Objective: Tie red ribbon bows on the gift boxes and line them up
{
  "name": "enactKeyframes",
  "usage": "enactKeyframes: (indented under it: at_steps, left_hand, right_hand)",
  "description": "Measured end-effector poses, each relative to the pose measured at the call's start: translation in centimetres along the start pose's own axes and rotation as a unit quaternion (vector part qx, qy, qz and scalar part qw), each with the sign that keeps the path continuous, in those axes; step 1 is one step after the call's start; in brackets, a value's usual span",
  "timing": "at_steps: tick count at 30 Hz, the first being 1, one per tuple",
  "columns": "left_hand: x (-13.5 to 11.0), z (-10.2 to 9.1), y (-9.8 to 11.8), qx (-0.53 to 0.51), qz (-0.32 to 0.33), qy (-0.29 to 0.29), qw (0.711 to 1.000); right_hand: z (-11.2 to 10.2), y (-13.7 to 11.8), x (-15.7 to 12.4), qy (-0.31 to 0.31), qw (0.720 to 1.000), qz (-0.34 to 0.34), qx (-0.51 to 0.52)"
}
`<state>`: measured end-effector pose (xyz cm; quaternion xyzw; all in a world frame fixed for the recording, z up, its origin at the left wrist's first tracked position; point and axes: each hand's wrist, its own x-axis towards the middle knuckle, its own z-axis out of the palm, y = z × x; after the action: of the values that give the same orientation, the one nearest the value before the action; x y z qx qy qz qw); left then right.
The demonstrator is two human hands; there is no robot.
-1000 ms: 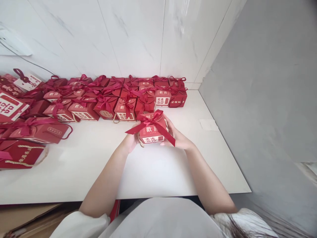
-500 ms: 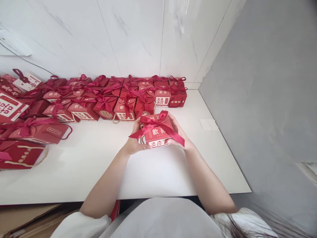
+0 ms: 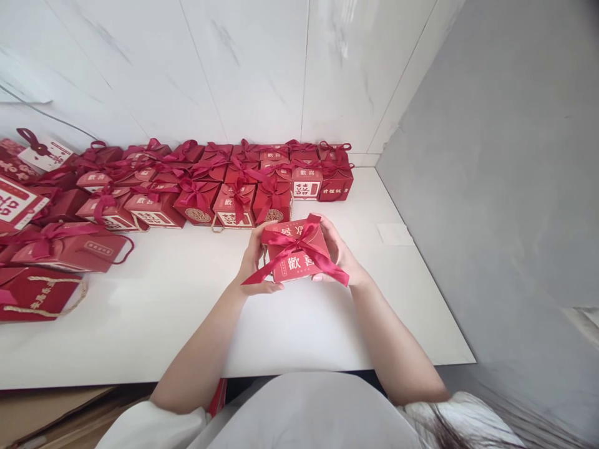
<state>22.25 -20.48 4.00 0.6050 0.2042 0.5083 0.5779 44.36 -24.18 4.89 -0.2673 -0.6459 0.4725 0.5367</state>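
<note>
A small red gift box with white characters and a red ribbon bow on top is held above the white table. My left hand grips its left side, thumb under the front edge. My right hand wraps its right side from behind. The box is tilted so its top and front face me. Two ribbon tails hang down at either side.
Several rows of similar red ribbon-tied boxes line the back of the table against the tiled wall. Larger red boxes lie at the left. A grey wall bounds the right side. A paper scrap lies at the right.
Both hands have turned the box, tipping its top toward me and shifting it slightly right. The white label panel at its lower front has gone out of sight.
</note>
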Motion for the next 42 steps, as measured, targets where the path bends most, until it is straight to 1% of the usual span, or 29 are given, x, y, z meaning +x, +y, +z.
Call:
enactKeyframes:
  at_steps: [3,6,9,11,13,16,17,19,22,25,27,33,37,41,42]
  left_hand:
    - [0.0,0.3,0.3,0.013,0.014,-0.021,1.000]
    - [0.0,0.3,0.6,-0.013,-0.018,-0.029,0.999]
    - [0.0,-0.1,0.2,-0.025,-0.062,-0.034,0.997]
    - [0.1,-0.4,-0.3,-0.028,-0.092,0.001,0.995]
    - [0.4,-0.4,-0.8,-0.060,-0.122,0.068,0.988]
    - [1.1,-0.1,-0.6,-0.158,-0.138,0.180,0.961]
    - [1.4,0.0,-0.4,-0.190,-0.141,0.205,0.950]
    - [1.8,0.1,0.2,-0.244,-0.165,0.224,0.929]
    - [2.0,-0.3,0.7,-0.291,-0.230,0.220,0.902]
    - [1.8,-0.6,0.8,-0.308,-0.264,0.216,0.888]
    - [1.7,-0.7,0.8,-0.311,-0.269,0.204,0.888]
    - [1.8,-0.6,1.0,-0.299,-0.267,0.161,0.902]
    - [1.7,-0.7,1.0,-0.296,-0.267,0.160,0.903]
    - [1.7,-0.8,0.9,-0.295,-0.270,0.161,0.902]
    - [1.7,-0.8,0.8,-0.294,-0.267,0.161,0.903]
  right_hand:
    - [0.0,0.0,0.0,0.002,1.000,-0.002,-0.008]
    - [0.2,0.2,0.1,0.013,1.000,0.001,-0.010]
    - [0.6,0.3,0.3,0.037,0.999,0.005,-0.002]
    - [0.7,0.4,0.4,0.060,0.998,0.019,-0.005]
    - [0.7,0.5,0.4,0.075,0.996,0.041,0.008]
    - [0.7,0.6,0.3,0.073,0.995,0.059,0.042]
    - [0.7,0.6,0.3,0.067,0.995,0.062,0.044]
    - [0.8,0.5,0.3,0.052,0.996,0.065,0.039]
    - [1.1,0.2,0.4,0.036,0.996,0.069,0.033]
    - [1.2,-0.1,0.4,0.032,0.996,0.072,0.033]
    - [1.2,0.0,0.4,0.032,0.996,0.071,0.037]
    - [1.2,0.9,0.3,0.043,0.997,0.063,0.023]
    - [1.2,1.1,0.2,0.055,0.997,0.057,0.017]
    - [1.3,0.9,0.2,0.055,0.996,0.061,0.030]
    - [1.3,1.0,0.2,0.064,0.995,0.063,0.033]
